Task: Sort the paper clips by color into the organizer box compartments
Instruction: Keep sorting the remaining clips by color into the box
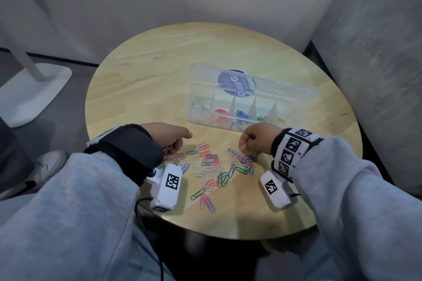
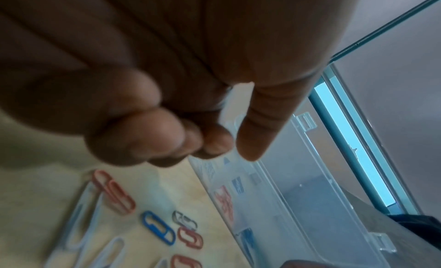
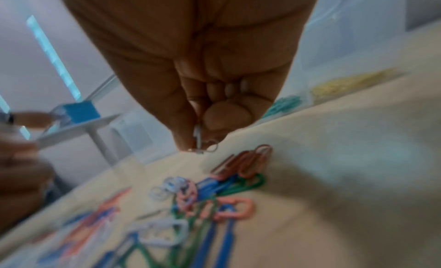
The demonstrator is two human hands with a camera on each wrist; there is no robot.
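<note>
Loose paper clips [image 1: 217, 166] in white, red, blue and green lie mixed on the round wooden table [image 1: 148, 75] between my hands. The clear organizer box [image 1: 194, 118] stands behind them with its lid [image 1: 274, 89] tipped back. Its compartments hold white [image 1: 201, 106], red [image 1: 221, 111], blue [image 1: 242, 113], green [image 1: 261, 118] and yellow clips [image 1: 281, 120]. My left hand [image 1: 177, 143] hovers at the pile's left edge, fingers curled around what looks like a white clip [image 1: 167, 149]. My right hand [image 1: 243, 146] pinches a white clip [image 3: 199, 141] just above the pile's right side.
A white stand base [image 1: 34, 91] sits on the floor to the left, and grey walls close in behind and to the right of the table. A shoe [image 1: 50, 164] shows by the table's left edge. Bare wood lies left of and behind the box.
</note>
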